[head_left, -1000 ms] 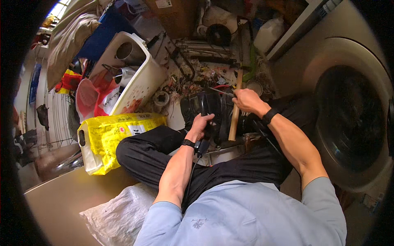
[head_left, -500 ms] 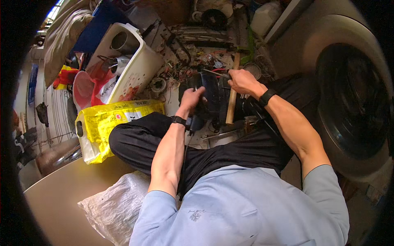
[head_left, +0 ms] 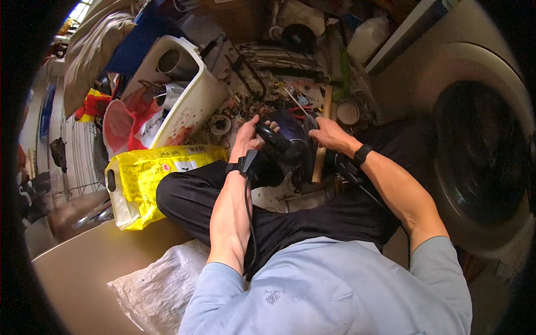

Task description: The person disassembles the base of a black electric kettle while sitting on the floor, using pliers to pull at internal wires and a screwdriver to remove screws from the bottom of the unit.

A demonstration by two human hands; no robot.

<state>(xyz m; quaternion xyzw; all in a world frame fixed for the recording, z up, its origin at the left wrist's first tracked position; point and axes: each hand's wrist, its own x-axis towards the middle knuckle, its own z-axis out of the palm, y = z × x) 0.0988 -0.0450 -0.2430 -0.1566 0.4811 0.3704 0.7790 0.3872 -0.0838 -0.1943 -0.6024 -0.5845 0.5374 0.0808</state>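
In the middle of the cluttered floor, between my legs, is a dark, rounded, kettle-like body [head_left: 293,131] with a thick black curved handle [head_left: 277,143]. My left hand [head_left: 248,135] grips this handle from the left side, its fingers curled around it. A screwdriver [head_left: 295,101] with a thin metal shaft is in my right hand [head_left: 329,134], its tip pointing up and to the left, away from the dark body. The handle of the screwdriver is mostly hidden in my fist. Beside my right hand lies a long wooden handle [head_left: 319,163], partly covered by that hand.
At left stands a white bin [head_left: 192,95] with metal cups and red items, above a yellow bag [head_left: 137,184]. Scraps and a round tape-like ring [head_left: 220,124] litter the floor. A front-loading washing machine [head_left: 446,61] is at right. A whitish sack [head_left: 162,285] lies lower left.
The dark body has turned, bringing its curved handle into view under my left hand. My right hand has lowered slightly, and the screwdriver now points more steeply upward.
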